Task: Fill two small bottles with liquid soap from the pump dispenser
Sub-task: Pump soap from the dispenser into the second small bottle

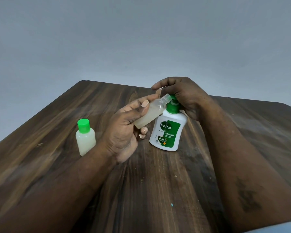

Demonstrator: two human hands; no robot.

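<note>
My left hand (pixel 124 130) grips a small clear bottle (pixel 149 114) without a cap, tilted so its open neck points up and right at the spout of the pump dispenser. The bottle holds pale cloudy soap. The white pump dispenser (pixel 168 132) with a green label and green pump stands on the table. My right hand (pixel 183 95) lies over the pump head with its fingers curled over it, hiding most of the pump. A second small bottle (pixel 85 137) with a green cap stands upright at the left, full of the same pale soap, beside my left forearm.
The dark wooden table (pixel 158 182) reaches to a far edge behind the dispenser and a right edge near the frame's side. A plain grey wall fills the background. Small crumbs and a tiny teal speck (pixel 171 204) lie on the near table.
</note>
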